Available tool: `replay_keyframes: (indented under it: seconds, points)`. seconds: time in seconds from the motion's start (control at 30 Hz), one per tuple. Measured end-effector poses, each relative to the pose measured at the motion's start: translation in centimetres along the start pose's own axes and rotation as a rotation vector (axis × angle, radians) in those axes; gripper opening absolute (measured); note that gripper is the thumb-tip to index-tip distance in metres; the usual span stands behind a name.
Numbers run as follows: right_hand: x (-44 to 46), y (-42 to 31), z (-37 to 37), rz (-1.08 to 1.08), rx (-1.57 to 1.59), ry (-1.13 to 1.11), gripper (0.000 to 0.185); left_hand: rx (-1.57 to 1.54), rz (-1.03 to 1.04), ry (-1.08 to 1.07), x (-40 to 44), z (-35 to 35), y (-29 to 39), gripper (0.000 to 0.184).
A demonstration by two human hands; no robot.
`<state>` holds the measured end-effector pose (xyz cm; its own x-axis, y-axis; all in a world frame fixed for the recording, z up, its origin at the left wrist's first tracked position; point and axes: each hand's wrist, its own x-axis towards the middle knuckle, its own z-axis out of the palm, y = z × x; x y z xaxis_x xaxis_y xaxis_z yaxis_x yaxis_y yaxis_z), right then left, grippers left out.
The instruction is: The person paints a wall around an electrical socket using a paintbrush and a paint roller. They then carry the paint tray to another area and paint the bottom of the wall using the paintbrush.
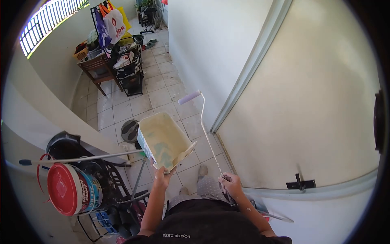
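Observation:
My left hand (162,175) grips the near edge of a cream plastic paint tray (162,124), tilted so that its inside faces me. Pale paint coats the inside, with a bluish-green patch near the bottom. Closed round the lower end of a long paint roller (206,132) is my right hand (230,185). The roller's thin, paint-spattered rod points away from me and ends in a lilac sleeve (189,97). That sleeve is up in the air, apart from the tray and the wall.
A closed cream door (308,101) with a black handle (300,184) is on the right. At left, a red-lidded paint bucket (63,189) sits near a long pole (89,157). Farther off stand a wooden chair (97,67) and a shoe rack (129,67) on the tiled floor (156,99).

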<state>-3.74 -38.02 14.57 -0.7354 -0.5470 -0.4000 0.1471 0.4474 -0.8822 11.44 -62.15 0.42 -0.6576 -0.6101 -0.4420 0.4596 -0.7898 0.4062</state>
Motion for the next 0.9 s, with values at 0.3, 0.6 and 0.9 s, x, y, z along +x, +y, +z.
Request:
replay_keyframes:
  seconds: [0.3,0.6,0.9]
  points:
    - [24.6,-7.3,-4.6,0.007,-0.009,-0.075,0.015,-0.099,0.059,0.195,18.1,4.7,-0.6,0.100]
    - [46.6,-17.5,-3.5,-0.022,-0.030,-0.195,0.023,-0.148,0.223,0.341,31.6,12.1,4.6,0.088]
    - [68.4,-25.9,4.3,-0.073,0.028,-0.168,0.022,-0.187,0.226,0.290,53.1,14.5,9.9,0.098]
